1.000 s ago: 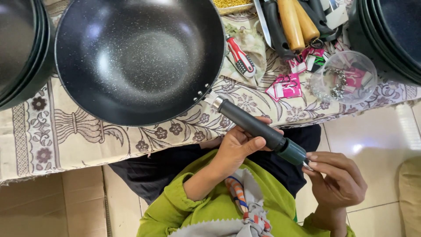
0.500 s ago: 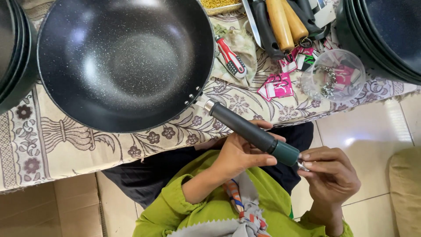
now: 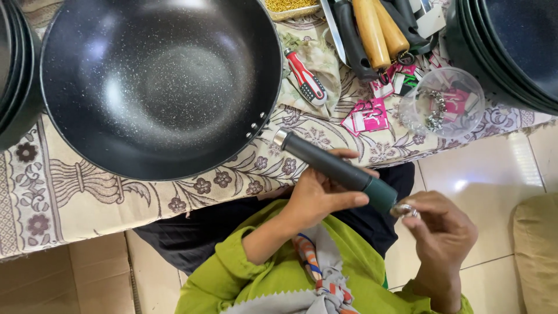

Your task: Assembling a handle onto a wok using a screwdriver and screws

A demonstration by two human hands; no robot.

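A large black speckled wok (image 3: 157, 81) rests on a patterned tablecloth (image 3: 70, 192). Its dark handle (image 3: 331, 166) sticks out over the table edge toward me. My left hand (image 3: 317, 195) grips that handle from below, near its green end. My right hand (image 3: 439, 232) pinches a small silver metal ring (image 3: 405, 210) against the handle's end cap. Green sleeves cover both my forearms.
Stacked black pans stand at the left edge (image 3: 14, 70) and top right (image 3: 511, 46). A red screwdriver (image 3: 305, 75), wooden-handled tools (image 3: 378, 32), pink tags (image 3: 366, 116) and a clear plastic bowl of metal parts (image 3: 442, 104) lie on the cloth. White tiled floor (image 3: 494, 174) lies below.
The view has shifted so the wok and handle sit a little more to the left. My right hand has closed in on the handle's end with the small ring.
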